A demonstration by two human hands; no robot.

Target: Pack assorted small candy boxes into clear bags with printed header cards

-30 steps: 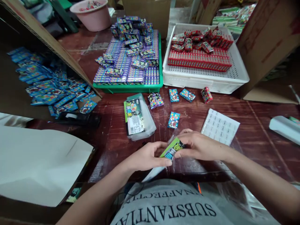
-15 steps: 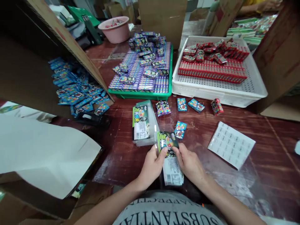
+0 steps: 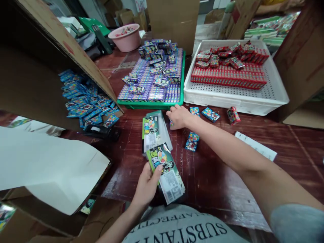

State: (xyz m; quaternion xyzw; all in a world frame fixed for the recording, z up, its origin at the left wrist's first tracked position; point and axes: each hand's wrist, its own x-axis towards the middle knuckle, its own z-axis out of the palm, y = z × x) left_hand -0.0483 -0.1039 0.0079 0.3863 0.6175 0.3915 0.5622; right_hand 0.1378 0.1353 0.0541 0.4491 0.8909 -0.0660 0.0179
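My left hand point(image 3: 148, 182) is closed on a flat black-and-green printed candy box point(image 3: 172, 184), thumb on its face, with a white barcode label at the lower end. It is tilted above the table in front of my body. My right hand point(image 3: 179, 117) reaches forward, fingers bent down over the purple candy packets point(image 3: 171, 123), which it mostly hides. Left of that hand lies a clear plastic case point(image 3: 164, 131) with a similar printed box point(image 3: 151, 133) on it. Blue candy packets point(image 3: 210, 114) and a red candy packet point(image 3: 233, 115) lie to the right.
A green tray point(image 3: 152, 105) of purple packets and a white basket point(image 3: 227, 103) of red packets stand at the back. Blue packets point(image 3: 86, 101) are heaped by a cardboard flap point(image 3: 76, 50) at left. A white label sheet point(image 3: 255, 145) lies right, partly behind my forearm. A pink tub point(image 3: 126, 38) stands behind.
My right hand has let go of the printed box and moved forward to the purple packets. My left hand keeps the box, now turned and shifted slightly left.
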